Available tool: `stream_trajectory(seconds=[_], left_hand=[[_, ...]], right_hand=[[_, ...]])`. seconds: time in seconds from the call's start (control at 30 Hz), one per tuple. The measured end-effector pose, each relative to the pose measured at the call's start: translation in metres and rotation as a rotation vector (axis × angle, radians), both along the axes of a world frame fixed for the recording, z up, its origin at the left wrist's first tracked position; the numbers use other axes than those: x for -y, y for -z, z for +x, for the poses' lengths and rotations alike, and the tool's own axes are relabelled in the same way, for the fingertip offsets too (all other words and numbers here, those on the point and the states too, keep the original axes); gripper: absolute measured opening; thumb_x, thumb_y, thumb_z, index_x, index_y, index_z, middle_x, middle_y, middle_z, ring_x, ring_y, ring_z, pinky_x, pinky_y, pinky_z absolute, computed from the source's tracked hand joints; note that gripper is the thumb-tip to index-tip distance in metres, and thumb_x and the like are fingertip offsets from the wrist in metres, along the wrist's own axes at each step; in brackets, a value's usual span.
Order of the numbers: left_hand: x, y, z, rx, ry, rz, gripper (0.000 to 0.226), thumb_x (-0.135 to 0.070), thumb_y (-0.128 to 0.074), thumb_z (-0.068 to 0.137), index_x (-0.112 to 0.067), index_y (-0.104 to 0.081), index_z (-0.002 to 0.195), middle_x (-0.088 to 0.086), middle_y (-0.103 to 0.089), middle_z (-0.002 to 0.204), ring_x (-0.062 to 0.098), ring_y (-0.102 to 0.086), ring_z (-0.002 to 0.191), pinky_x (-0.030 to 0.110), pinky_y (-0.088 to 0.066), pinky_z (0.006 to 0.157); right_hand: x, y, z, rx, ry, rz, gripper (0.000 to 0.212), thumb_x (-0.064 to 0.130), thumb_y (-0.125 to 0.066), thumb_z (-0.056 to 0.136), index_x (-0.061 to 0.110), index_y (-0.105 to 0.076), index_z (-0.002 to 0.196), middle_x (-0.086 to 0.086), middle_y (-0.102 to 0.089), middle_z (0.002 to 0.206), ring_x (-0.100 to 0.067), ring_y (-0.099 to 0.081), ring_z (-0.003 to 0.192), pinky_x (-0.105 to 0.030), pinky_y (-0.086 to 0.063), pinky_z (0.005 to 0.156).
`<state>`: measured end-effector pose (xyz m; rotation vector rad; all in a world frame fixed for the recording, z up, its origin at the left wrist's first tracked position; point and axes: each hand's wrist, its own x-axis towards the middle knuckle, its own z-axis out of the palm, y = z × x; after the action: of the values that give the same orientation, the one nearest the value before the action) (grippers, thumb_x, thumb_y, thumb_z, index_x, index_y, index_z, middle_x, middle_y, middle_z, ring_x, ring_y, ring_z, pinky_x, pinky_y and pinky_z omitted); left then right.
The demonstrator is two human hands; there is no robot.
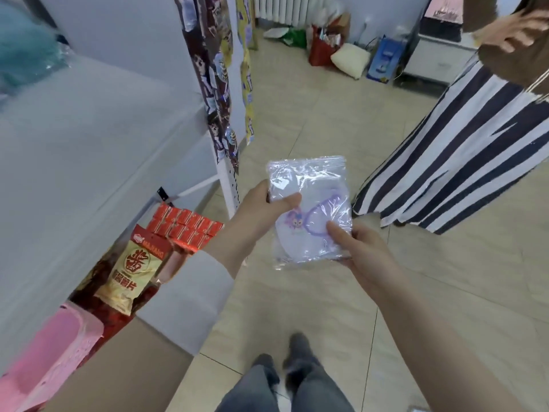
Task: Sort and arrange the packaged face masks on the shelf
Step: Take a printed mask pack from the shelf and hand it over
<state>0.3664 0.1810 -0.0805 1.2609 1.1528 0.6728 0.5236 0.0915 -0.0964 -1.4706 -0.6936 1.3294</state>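
Note:
A packaged face mask (309, 185), pale purple with a cartoon figure in a clear plastic bag, is held in front of me over the tiled floor. My left hand (261, 209) grips its left edge, thumb across the front. My right hand (356, 248) holds the lower right corner from below, thumb on top. The white shelf (98, 138) stands to my left; the pack is off the shelf, to the right of its end post.
Strips of hanging snack packets (214, 78) drape the shelf's end. Red boxes (184, 227) and a yellow snack bag (133, 272) fill the lower shelf. Another person in a striped skirt (463, 150) stands at the right. Bags clutter the far wall (326, 46).

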Motion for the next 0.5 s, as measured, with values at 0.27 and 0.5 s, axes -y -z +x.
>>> stream_trajectory(seconds=[0.27, 0.5], left_hand=[[-0.025, -0.03, -0.034, 0.04, -0.407, 0.066, 0.016, -0.022, -0.067, 0.086, -0.024, -0.063, 0.101, -0.002, -0.072, 0.1, 0.013, -0.068, 0.09, 0.031, -0.054, 0.081], [0.0, -0.079, -0.111, 0.004, -0.862, 0.138, 0.018, -0.024, -0.069, 0.084, -0.013, -0.068, 0.099, 0.007, -0.073, 0.096, 0.017, -0.068, 0.082, 0.037, -0.054, 0.084]], right_hand=[[-0.093, -0.034, -0.011, 0.06, -0.395, 0.112, 0.016, 0.02, -0.063, 0.088, 0.005, -0.066, 0.09, -0.007, -0.066, 0.073, -0.023, -0.066, 0.066, -0.031, -0.052, 0.063], [-0.144, -0.069, -0.102, 0.0, -0.747, 0.22, 0.01, 0.017, -0.068, 0.082, 0.008, -0.067, 0.079, -0.002, -0.065, 0.068, -0.018, -0.062, 0.067, -0.033, -0.05, 0.069]])
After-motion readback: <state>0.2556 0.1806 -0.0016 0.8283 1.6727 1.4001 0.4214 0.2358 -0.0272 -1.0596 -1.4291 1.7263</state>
